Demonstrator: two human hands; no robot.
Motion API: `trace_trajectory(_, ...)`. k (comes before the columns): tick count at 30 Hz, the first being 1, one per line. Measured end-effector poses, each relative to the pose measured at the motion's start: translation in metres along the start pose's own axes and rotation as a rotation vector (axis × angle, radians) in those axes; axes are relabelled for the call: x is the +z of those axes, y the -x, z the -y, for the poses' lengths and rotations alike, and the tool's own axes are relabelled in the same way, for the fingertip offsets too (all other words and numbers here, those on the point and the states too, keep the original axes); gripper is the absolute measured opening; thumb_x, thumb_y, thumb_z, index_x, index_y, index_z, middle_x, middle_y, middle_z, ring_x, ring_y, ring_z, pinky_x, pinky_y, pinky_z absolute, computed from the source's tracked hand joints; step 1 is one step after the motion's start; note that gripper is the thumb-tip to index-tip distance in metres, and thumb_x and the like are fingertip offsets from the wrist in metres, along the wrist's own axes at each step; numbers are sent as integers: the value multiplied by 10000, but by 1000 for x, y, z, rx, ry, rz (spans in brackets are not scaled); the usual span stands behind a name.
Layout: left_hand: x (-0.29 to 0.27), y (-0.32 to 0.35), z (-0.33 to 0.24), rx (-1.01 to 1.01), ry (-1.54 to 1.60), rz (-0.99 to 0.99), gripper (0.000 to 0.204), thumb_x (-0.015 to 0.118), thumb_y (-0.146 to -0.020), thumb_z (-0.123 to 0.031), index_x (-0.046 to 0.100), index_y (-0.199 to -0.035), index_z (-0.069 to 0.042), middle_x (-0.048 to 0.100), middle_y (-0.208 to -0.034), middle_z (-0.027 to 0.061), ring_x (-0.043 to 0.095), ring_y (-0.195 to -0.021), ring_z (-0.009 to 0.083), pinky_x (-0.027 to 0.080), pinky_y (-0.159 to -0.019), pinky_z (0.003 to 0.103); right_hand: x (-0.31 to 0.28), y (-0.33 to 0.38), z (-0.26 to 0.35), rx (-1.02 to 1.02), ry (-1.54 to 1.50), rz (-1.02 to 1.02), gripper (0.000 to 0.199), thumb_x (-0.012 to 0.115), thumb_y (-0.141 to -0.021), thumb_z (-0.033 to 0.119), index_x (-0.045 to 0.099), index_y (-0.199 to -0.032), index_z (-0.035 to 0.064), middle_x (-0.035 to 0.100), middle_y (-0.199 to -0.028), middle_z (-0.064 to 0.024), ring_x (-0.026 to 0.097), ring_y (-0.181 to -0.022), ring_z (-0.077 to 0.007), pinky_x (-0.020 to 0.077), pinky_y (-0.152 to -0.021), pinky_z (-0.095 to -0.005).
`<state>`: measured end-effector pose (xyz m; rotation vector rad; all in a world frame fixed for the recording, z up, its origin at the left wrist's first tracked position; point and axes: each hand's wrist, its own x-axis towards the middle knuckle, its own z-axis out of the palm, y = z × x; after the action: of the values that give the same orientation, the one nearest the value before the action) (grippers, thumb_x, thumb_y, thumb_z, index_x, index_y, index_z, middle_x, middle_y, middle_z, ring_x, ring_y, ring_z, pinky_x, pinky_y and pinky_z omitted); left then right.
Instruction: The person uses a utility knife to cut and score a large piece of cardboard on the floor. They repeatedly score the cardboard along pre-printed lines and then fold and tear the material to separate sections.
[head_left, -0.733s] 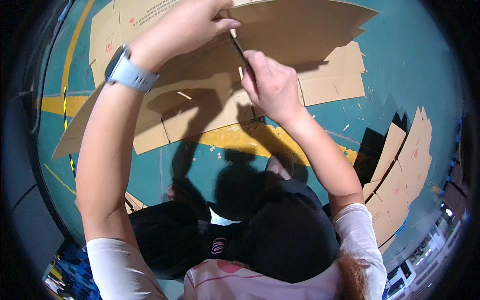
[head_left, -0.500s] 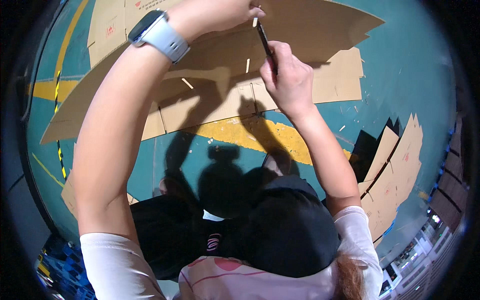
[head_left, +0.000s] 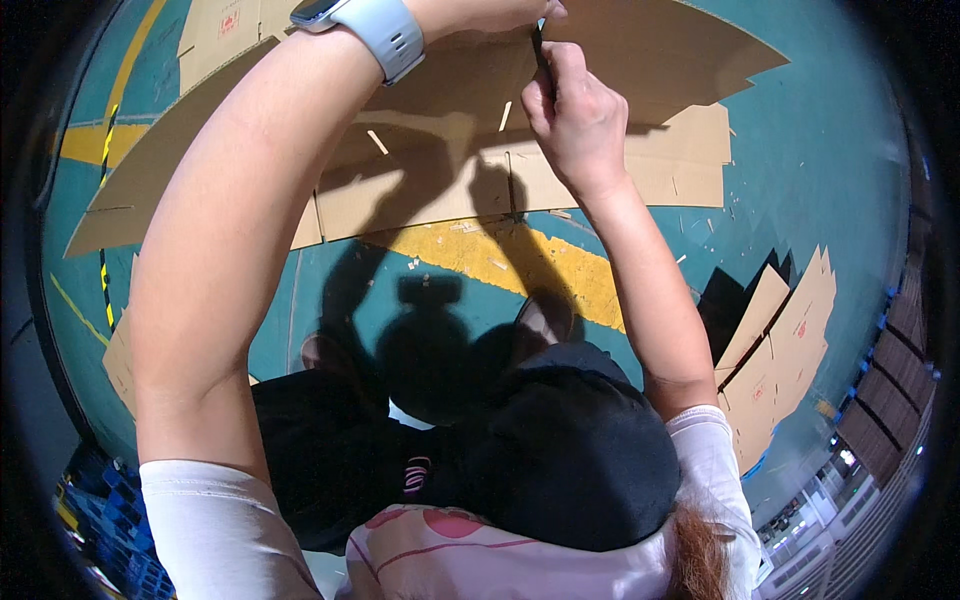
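Right hand (head_left: 583,105) is clamped on a slim black handheld tool (head_left: 541,52), fingers curled in, thumb along its left side, tool pointing up and away from the fist. Right forearm slants up-left from the elbow, wrist near straight, back of hand toward camera. Left hand (head_left: 505,12) sits just above-left of the tool's tip, forearm bent across from the left, palm down; top edge crops it, so cannot tell what its fingers hold. Watch with pale grey-blue strap (head_left: 390,38) on left wrist. Large brown cardboard sheet (head_left: 650,55) spreads behind the grip to both sides, raised at a tilt; flat brown cardboard piece (head_left: 680,165) lies below-right of the right hand on green painted floor (head_left: 640,228). Pale short strip (head_left: 505,116) just left of the right hand. Stacked brown cardboard (head_left: 790,350) well apart, lower right of the grip.
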<state>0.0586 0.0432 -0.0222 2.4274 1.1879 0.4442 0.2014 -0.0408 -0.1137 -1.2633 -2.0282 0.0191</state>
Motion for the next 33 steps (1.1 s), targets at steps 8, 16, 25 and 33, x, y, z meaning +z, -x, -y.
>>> trace_trajectory(8, 1, 2, 2, 52, -52, -32, 175, 641, -798, -151, 680, -795, 20, 638, -740, 242, 655, -701, 354, 509, -642, 419, -3, 16, 2, 16, -23, 48, 255, 644, -741, 56, 475, -932, 65, 582, -657, -98, 616, -607, -282, 486, -521, -382)
trace_trajectory(16, -5, -1, -5, -9, -178, 16, 174, 655, -794, -161, 689, -810, 8, 651, -792, 238, 660, -762, 359, 512, -686, 424, -12, 26, 6, 13, -18, 71, 292, 640, -745, 47, 497, -1000, 47, 588, -664, -95, 618, -606, -275, 488, -532, -377)
trace_trajectory(25, -7, 5, -7, -6, -136, 4, 173, 654, -791, -158, 692, -816, 9, 652, -825, 247, 662, -797, 360, 510, -714, 426, -20, 9, -2, -54, 11, 72, 268, 640, -745, 61, 475, -957, 70, 576, -647, -97, 612, -598, -279, 483, -514, -385)
trace_trajectory(33, -2, 2, -3, -14, -76, 24, 177, 632, -790, -136, 687, -822, 29, 646, -786, 259, 667, -744, 348, 512, -669, 420, -11, 2, -10, -68, 93, 79, 274, 661, -735, 92, 458, -918, 75, 569, -638, -93, 614, -608, -276, 478, -506, -388)
